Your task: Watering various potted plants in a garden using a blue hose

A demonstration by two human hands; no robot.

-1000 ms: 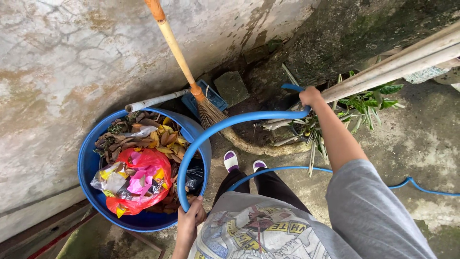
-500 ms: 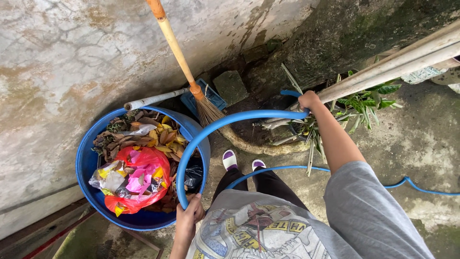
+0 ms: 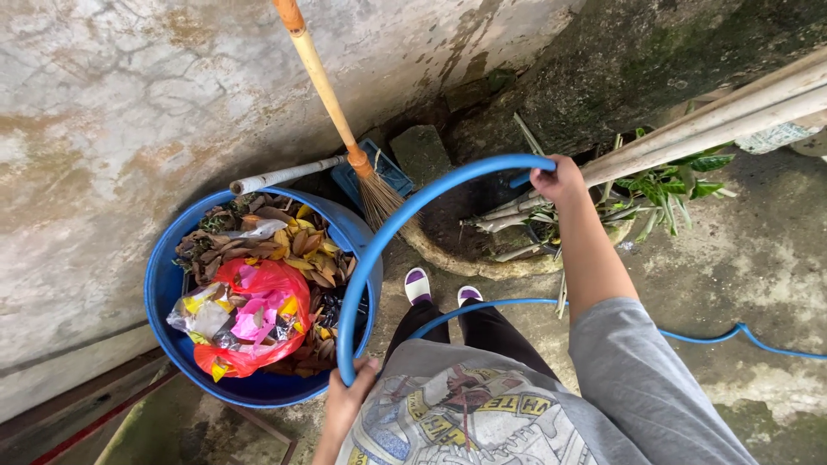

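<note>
The left hand (image 3: 349, 398) is closed around the near end of a blue garden hose (image 3: 405, 215), low and close to the body, while the right hand (image 3: 558, 181) is clenched on the same hose at arm's length; between the two grips the hose is bowed into a wide arc that rises over the rim of the blue bin (image 3: 164, 284). A further run of hose is seen trailing across the concrete floor (image 3: 758, 258) behind the legs and away to the right. The step in hand is judged to be the gathering of the hose into a loop, and it would be done best if each loop were kept the same width, the hose given a slight twist at each turn so that no kink is set, and the trailing length drawn in without being dragged under the white shoes (image 3: 441, 288). The arc should be kept apart from the broom (image 3: 345, 138) leaning on the wall and from the long poles (image 3: 715, 120) just beside the right hand, either of which could be knocked down. The bin is heaped with dry leaves and a red plastic bag (image 3: 250, 319). What the right hand's fingertips touch besides the hose cannot be told, the potted plant (image 3: 663, 185) being crowded behind them.
</note>
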